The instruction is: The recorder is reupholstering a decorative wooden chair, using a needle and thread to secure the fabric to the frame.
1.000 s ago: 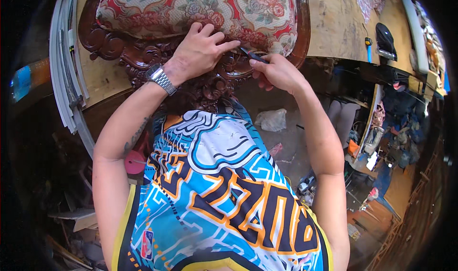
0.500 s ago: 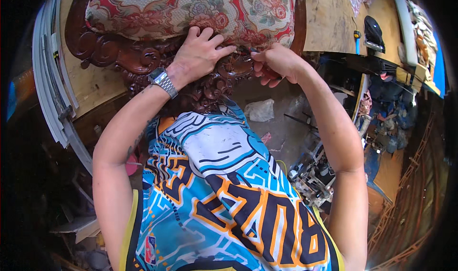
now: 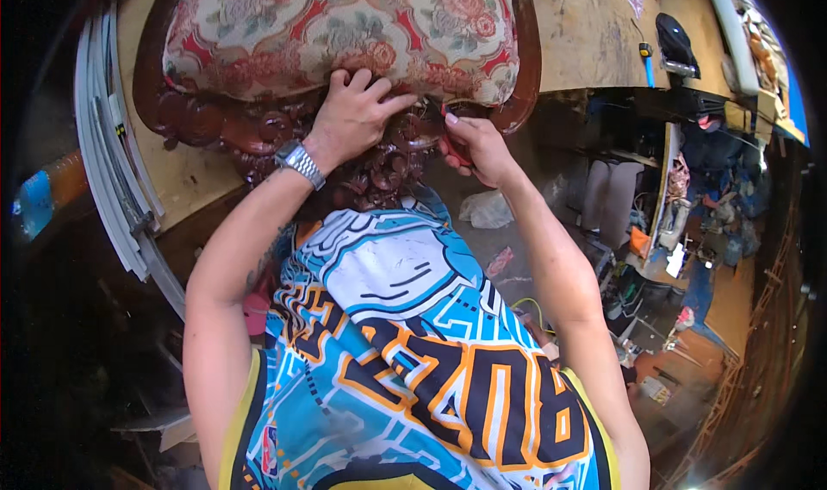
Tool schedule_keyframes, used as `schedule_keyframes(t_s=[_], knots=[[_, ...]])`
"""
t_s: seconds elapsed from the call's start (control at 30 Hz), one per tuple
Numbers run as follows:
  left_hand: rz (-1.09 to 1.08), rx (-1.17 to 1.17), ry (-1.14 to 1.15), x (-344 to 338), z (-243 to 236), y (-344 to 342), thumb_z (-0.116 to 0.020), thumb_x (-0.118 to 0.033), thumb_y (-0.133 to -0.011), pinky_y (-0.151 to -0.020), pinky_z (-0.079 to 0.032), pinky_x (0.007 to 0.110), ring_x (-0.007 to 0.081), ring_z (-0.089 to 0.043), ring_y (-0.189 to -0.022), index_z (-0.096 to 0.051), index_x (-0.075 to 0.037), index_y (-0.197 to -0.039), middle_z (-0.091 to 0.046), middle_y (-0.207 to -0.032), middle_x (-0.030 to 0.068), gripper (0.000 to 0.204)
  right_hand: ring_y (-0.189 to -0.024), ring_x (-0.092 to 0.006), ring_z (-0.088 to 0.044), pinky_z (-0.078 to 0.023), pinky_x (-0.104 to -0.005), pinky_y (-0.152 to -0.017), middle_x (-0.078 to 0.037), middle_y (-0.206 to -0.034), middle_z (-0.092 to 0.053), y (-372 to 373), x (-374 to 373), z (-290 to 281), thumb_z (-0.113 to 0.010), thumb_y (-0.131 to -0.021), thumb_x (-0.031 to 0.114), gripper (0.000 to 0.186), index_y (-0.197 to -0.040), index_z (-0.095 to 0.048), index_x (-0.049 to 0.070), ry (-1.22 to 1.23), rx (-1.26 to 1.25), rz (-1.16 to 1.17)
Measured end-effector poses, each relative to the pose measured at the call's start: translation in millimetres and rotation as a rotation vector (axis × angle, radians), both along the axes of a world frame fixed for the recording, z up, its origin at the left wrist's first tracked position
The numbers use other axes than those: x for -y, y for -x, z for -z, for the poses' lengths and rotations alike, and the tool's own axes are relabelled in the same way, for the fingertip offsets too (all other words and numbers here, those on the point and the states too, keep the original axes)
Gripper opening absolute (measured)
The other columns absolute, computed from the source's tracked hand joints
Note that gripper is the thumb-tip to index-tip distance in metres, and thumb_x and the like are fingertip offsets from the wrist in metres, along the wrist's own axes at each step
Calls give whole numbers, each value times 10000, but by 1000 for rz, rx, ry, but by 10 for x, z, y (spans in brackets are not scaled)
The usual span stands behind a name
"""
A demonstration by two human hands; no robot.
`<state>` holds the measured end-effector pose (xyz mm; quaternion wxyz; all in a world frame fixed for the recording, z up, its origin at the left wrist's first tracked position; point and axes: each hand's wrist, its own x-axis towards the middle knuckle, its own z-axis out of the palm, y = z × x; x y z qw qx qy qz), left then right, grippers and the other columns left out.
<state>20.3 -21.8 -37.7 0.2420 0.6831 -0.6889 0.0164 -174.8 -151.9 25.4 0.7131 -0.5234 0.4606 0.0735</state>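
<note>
A floral upholstered panel [image 3: 284,37] in cream and red lies in a dark carved wooden frame [image 3: 233,128]. My left hand [image 3: 355,111] rests at its near edge, fingers bent over the fabric and one digit stretched to the right; I see nothing held in it. Just right of that, my right hand [image 3: 479,152] is closed around a red-handled tool [image 3: 457,151], possibly pliers or snips. The tool's dark tip reaches the fabric's near edge, beside the left hand's outstretched digit. Exactly what the tip touches is too small to tell.
Long pale strips [image 3: 99,162] stand along the left side. On the plywood surface [image 3: 581,33] at the right lie a blue tape measure [image 3: 647,63] and a black object [image 3: 677,46]. A clear plastic bag [image 3: 487,208] is on the floor, with clutter farther right.
My right hand has moved left and its fingers have closed around the red-handled tool. The view has shifted, and my left hand stays at the fabric's edge.
</note>
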Motion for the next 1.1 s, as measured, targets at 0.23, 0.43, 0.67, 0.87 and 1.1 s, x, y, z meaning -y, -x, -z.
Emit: schedule_keyframes(t_s=[0.23,0.43,0.67,0.87,1.1], knots=[[-28,5,11,0,4,11,-631,-152,-739,-790,-324,401,191,-478,-887,-624,-313,-1204,-537,-910,-24,491,-513,-100,-504,-323,-231,-391,-36,-720,-581,-18,46,-62,-505,-971,373,329,-895,-562,58,-191,-29,87],[-32,-48,46,24,37,41,-643,-171,-734,-795,-334,403,193,-489,-897,-651,-313,-1157,-551,-909,-26,447,-553,-125,-477,-310,-220,-399,-64,-809,-597,11,-90,4,-477,-969,397,353,-973,-558,54,-541,18,415],[-50,-74,48,4,3,30,-602,-187,-756,-814,-340,410,190,-493,-913,-683,-279,-1078,-565,-892,-37,345,-523,-124,-548,-422,-277,-448,-45,-707,-604,-206,-150,-236,-537,-960,330,360,-809,-586,8,244,-329,-94],[-30,-64,28,25,5,34,-658,-180,-707,-789,-340,414,195,-477,-880,-656,-302,-1148,-526,-872,-35,458,-533,-150,-584,-464,-288,-474,-74,-717,-620,-284,-309,-109,-514,-973,377,411,-860,-589,-12,356,-446,-99],[-39,-54,-3,32,-12,39,-661,-165,-697,-772,-334,416,192,-467,-863,-643,-326,-1165,-514,-856,-43,495,-574,-136,-475,-318,-233,-400,-97,-826,-549,-12,-468,249,-434,-991,436,436,-666,-372,152,-564,306,553]])
